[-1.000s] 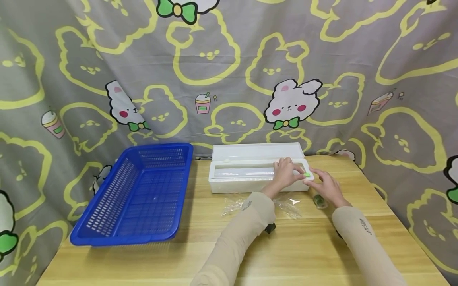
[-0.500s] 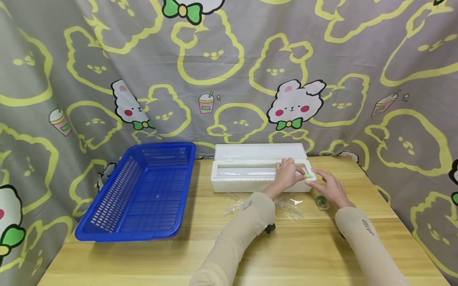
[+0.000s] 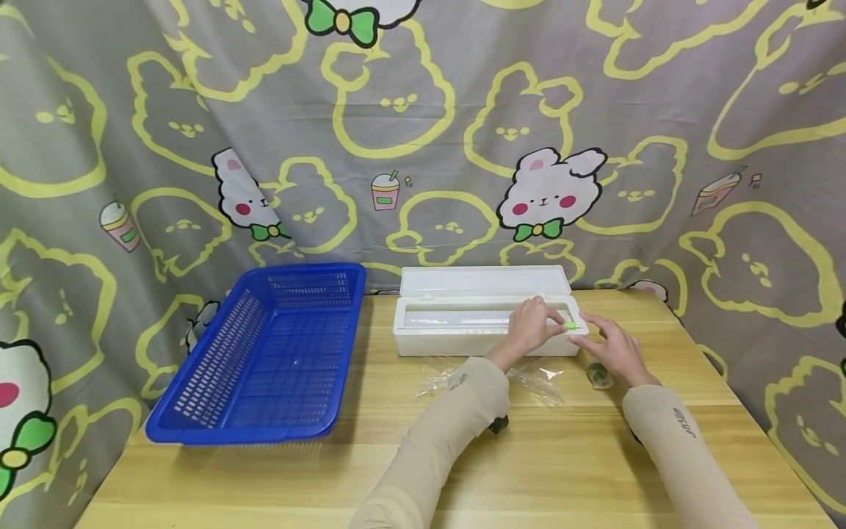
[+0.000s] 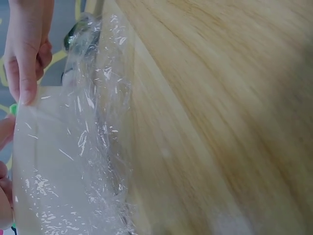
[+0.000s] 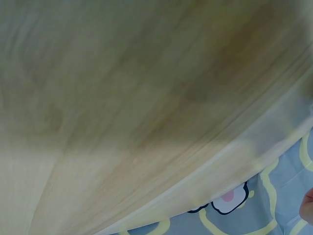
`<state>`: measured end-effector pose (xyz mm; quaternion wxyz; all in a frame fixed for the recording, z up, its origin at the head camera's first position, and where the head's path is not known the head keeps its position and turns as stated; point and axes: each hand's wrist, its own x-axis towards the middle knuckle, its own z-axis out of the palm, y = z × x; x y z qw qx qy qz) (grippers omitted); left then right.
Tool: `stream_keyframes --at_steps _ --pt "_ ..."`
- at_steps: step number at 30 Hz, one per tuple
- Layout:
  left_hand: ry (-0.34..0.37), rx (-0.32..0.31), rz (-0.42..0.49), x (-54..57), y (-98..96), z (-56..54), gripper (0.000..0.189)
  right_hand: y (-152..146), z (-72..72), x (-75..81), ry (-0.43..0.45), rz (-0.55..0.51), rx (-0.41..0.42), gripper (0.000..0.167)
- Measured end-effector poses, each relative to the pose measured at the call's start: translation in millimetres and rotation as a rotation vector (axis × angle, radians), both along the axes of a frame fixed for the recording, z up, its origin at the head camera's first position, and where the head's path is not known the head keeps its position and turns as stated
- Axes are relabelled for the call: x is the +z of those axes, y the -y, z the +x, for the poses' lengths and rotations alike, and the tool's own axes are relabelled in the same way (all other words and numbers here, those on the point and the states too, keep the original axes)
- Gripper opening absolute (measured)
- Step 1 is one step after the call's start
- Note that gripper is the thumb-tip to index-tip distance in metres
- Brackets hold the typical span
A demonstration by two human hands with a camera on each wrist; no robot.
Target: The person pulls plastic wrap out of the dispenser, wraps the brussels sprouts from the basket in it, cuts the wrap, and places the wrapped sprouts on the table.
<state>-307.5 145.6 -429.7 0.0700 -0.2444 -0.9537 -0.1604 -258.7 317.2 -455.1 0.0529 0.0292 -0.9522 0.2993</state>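
Note:
A white cling film dispenser [image 3: 432, 344] stands at the back of the table with its lid [image 3: 485, 280] raised. Inside lies a roll of film [image 3: 456, 317]. My left hand [image 3: 529, 330] reaches over the dispenser's right part and pinches the small green slider [image 3: 570, 325] at the right end of its track. With thumb and fingers, my right hand [image 3: 616, 354] grips the dispenser's right end. Crumpled clear film [image 4: 105, 122] hangs down the dispenser's front onto the table. The right wrist view catches only a bit of hand [image 5: 307, 208] at its edge.
A blue plastic basket [image 3: 247, 433] stands on the left of the wooden table [image 3: 562, 470]. A green item wrapped in clear film [image 3: 599, 376] lies beside my right hand; its kind is unclear. A patterned grey curtain [image 3: 436, 169] hangs behind the table.
The head view has shifted slightly, so everything sits a little further right in it. Both hands keep their places at the dispenser's right end, the left fingers slightly lower.

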Motion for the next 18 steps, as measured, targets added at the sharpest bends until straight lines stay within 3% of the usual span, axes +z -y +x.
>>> stream_keyframes --at_steps 10,18 --pt "-0.009 -0.011 0.018 -1.9 12.4 0.8 0.016 0 -0.3 -1.7 -0.011 -0.003 0.01 0.07" --pt "-0.013 -0.024 0.018 0.5 58.9 -2.9 0.018 1 -0.6 -2.3 -0.048 -0.013 0.024 0.066"
